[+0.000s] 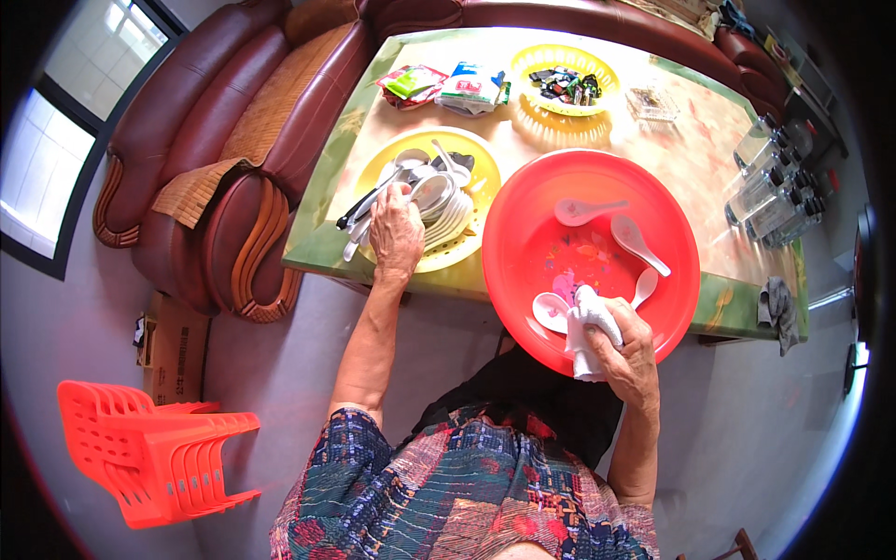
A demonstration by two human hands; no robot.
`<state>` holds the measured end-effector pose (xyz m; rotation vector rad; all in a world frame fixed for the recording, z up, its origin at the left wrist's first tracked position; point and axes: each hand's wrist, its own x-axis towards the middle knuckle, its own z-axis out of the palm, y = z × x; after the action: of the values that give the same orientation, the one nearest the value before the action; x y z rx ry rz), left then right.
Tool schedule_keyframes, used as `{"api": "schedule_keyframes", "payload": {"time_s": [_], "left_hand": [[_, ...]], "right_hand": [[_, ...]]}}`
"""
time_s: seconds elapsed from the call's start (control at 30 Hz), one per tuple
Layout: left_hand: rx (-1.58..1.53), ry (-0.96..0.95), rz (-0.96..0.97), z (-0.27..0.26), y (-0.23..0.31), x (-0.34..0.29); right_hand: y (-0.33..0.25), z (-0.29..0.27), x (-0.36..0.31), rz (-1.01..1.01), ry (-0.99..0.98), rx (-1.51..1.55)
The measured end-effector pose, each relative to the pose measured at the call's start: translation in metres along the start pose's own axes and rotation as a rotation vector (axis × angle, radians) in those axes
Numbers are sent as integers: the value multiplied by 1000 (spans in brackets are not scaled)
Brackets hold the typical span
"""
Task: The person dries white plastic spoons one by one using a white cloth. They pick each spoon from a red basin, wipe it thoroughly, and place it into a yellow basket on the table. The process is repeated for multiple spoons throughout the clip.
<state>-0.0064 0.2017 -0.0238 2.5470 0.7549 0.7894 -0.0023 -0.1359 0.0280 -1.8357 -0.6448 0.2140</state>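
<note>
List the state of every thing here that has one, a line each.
Left hand: reaching into the yellow basket, fingers on a spoon.
Right hand: gripping a white cloth at the red basin's rim.
Red basin: holds four white spoons, no water visible.
Far yellow basket: holds small dark items.
Bottles: upright, capped.
Orange stools: stacked, lying sideways.

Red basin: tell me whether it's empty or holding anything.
Not empty: the red basin holds several white spoons; the right hand presses a white cloth inside.

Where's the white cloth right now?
Head view, right of centre: the crumpled white cloth is in the right hand, over the near rim of the round red plastic basin, beside white spoons.
</note>
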Motion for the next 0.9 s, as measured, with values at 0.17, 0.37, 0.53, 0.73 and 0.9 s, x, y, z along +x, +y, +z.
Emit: {"api": "schedule_keyframes", "payload": {"time_s": [0.17,0.37,0.53,0.73,0.9], "left_hand": [[66,43,86,5,-1,2],[114,174,206,2,14,4],[-143,6,408,-5,71,-10],[-257,-559,741,7,129,-47],[-188,-992,960,18,160,-71]], "right_hand": [[1,-1,-1,3,23,7],[2,-3,-7,126,143,394],[17,-26,-6,47,581,821],[36,-41,-8,-34,589,1154],[38,-38,-6,-41,576,1190]]}}
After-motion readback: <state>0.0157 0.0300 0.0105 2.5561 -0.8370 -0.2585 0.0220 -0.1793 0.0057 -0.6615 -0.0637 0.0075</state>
